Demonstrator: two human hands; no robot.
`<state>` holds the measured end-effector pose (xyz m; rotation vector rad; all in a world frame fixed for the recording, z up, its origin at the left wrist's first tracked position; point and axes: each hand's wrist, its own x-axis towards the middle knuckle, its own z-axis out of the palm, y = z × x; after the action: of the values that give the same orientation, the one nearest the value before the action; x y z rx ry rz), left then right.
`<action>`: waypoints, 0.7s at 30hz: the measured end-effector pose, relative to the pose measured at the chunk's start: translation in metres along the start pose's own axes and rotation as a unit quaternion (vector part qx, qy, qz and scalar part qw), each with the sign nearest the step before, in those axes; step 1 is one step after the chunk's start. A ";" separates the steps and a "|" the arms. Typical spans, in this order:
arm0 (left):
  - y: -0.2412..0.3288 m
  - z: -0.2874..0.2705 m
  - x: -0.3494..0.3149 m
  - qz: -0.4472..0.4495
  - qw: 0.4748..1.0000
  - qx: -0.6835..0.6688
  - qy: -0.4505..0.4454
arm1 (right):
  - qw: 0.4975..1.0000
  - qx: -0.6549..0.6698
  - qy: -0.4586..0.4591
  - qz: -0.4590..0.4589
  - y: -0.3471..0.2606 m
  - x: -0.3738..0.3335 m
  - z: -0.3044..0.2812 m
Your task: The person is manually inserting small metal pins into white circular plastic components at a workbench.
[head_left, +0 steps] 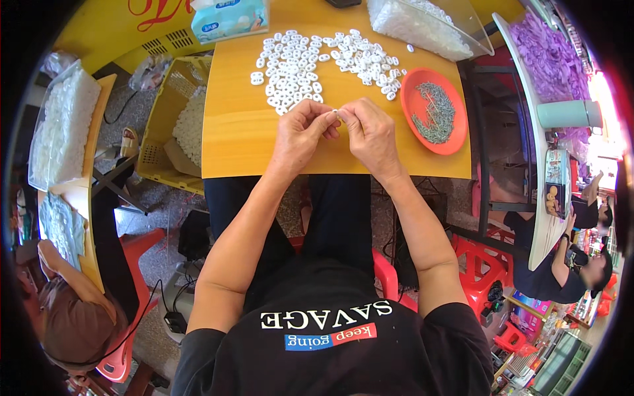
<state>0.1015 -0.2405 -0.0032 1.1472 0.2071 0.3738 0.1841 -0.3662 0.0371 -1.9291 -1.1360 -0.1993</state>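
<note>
My left hand and my right hand meet above the near part of the yellow table, thumbs and forefingers pinched together. A small white plastic piece shows between the fingertips; the fingers cover most of it. Whether my right fingers also pinch something else is hidden. Just beyond my left hand lies a spread of white oval pieces with two holes, with a second group to its right. To the right of my right hand is a red oval plate holding many small grey metal pins.
A clear bin of white pieces stands at the back right, a tissue pack at the back left. A yellow crate sits left of the table. Other people sit at side tables, one at the left, others at the right.
</note>
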 end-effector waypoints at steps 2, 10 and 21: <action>0.000 0.000 0.000 0.003 1.000 0.030 0.000 | 1.000 0.007 -0.003 0.015 0.001 -0.001 0.001; 0.003 0.003 0.003 0.006 1.000 -0.009 0.026 | 0.973 0.122 -0.094 0.169 0.023 0.019 -0.017; 0.003 0.004 0.002 0.005 1.000 -0.012 0.024 | 0.960 -0.266 -0.078 0.031 0.068 0.046 -0.023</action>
<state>0.1042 -0.2416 0.0013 1.1173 0.2378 0.4118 0.2692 -0.3689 0.0344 -2.4870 -1.2077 -0.3512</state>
